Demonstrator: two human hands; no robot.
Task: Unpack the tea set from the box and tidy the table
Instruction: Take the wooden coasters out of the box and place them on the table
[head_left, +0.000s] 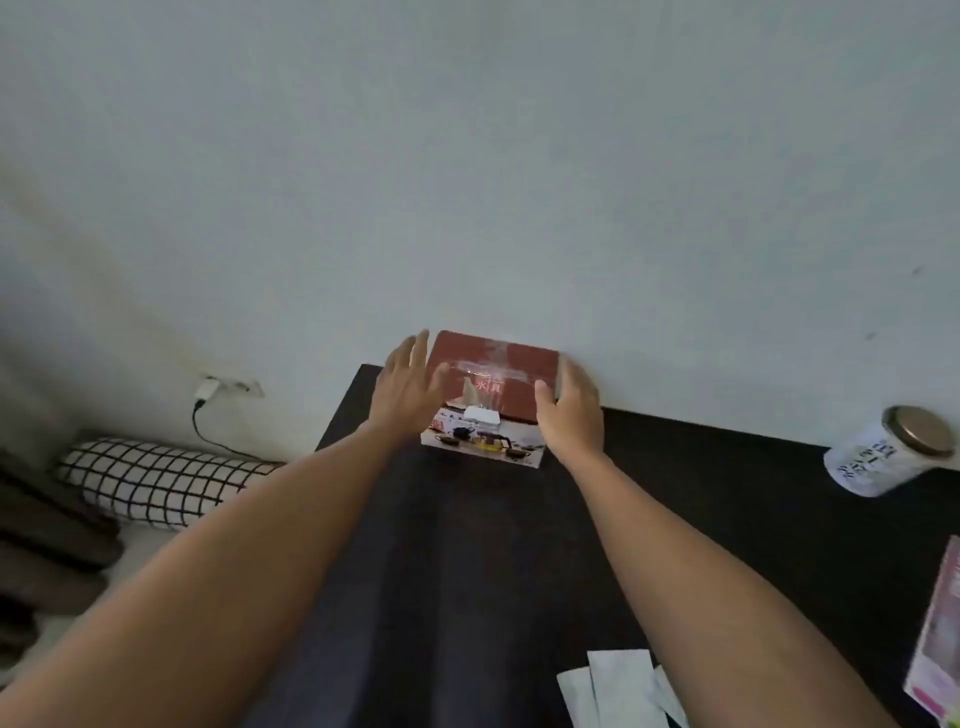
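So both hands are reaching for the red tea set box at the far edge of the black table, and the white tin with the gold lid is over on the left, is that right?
Nearly. The head view shows the left hand and right hand on either side of the red tea set box at the far edge of the black table, but the white tin with the gold lid stands on the right, not the left.

Red-brown box (493, 384) at far edge of dark worktop (675, 519), against pale wall (467, 156); tea-set picture on near side. Left hand (402, 387) just beside box's left side, fingers straight, spread. Right hand (571, 410) at box's right side, fingers against it. White tin (883, 452) lying far right. Paper sheets (618, 691) at near edge. Checked pillow (156, 483) left, off worktop.
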